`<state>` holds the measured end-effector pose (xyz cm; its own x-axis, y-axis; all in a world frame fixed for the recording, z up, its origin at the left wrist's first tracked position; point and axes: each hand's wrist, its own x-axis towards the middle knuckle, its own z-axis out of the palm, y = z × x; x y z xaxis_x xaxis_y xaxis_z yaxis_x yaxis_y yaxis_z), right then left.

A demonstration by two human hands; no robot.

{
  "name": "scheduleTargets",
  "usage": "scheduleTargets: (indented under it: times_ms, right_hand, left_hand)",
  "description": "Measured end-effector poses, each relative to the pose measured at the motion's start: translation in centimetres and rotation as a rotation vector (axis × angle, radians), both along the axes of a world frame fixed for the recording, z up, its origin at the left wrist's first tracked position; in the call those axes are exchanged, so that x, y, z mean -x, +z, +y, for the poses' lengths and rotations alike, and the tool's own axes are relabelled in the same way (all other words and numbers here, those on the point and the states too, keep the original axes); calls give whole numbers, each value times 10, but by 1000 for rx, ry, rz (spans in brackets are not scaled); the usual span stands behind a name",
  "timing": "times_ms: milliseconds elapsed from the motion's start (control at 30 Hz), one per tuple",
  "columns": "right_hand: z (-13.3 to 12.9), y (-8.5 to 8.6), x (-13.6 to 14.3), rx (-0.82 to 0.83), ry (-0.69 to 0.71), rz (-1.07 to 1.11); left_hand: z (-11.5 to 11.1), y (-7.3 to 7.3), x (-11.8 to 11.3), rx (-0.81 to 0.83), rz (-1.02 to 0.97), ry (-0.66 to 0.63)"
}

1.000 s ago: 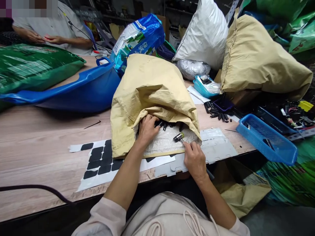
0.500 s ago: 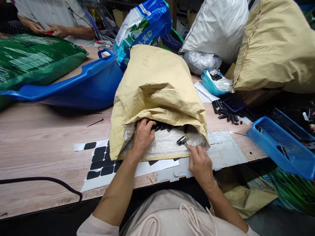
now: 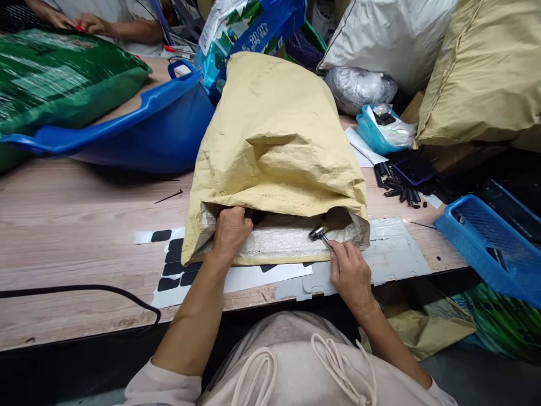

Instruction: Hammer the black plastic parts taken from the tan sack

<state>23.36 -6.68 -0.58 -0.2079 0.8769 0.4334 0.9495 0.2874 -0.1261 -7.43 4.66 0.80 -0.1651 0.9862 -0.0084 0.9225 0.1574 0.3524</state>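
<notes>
A large yellow woven sack (image 3: 279, 113) lies on the table, its mouth facing me and its white lining (image 3: 274, 239) showing. My left hand (image 3: 231, 230) is closed at the left part of the mouth, fingers curled round the upper edge; the fingertips are hidden. A small hammer (image 3: 318, 232) with a shiny metal head and a yellowish face is in my right hand (image 3: 350, 269), which is closed round its handle. The hammer head is in front of the lining, at the right side of the mouth. The sack's inside is dark.
A blue basin (image 3: 139, 135) stands left of the sack, by a green bag (image 3: 63, 84). Black label stickers (image 3: 173, 268) lie partly under the sack. Black pieces (image 3: 401, 189) and a blue basket (image 3: 494, 248) are on the right. A co-worker's hands (image 3: 91, 25) show behind.
My left hand has moved left and closed at the sack's upper edge. The flap hangs lower, and black pieces seen in the mouth are now hidden. The hammer stays in my right hand.
</notes>
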Motion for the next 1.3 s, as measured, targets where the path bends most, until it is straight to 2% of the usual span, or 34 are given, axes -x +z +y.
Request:
scheduleTargets:
  times_ms: [133,267,400,500,567,667,767,867,967,1100,1300]
  right_hand:
    - [0,1,0,9,3,7]
    - [0,1,-1,45,-7,24]
    - [1,-1,-2,67,-31,30]
    - [2,-3,-3,68,-55,27]
    - [3,-3,-3,85,-62,26]
    - [4,-4,-5,118,-59,34]
    - [5,-1,-8,137,-36,90]
    - [4,5,-10,167,13,207]
    - [-1,15,-9,179,61,346]
    - [-5,25,0,179,131,474]
    - [-2,22,15,175,233,538]
  left_hand:
    - [-3,2,5,17,-37,61]
    - [-7,3,8,32,-112,40]
    - [-17,4,4,21,-5,52]
    - [-34,9,5,-25,23,50]
    - [-49,13,8,-95,-34,-5]
    - [-68,17,6,-166,-189,-184]
    - [-72,12,-11,-127,-341,-372]
    - [-64,0,-31,-86,-419,-459]
    - [-56,-9,-41,-77,-465,-464]
    - [-54,-14,-39,-79,-515,-460]
    - [-53,-21,-39,-116,-572,-445]
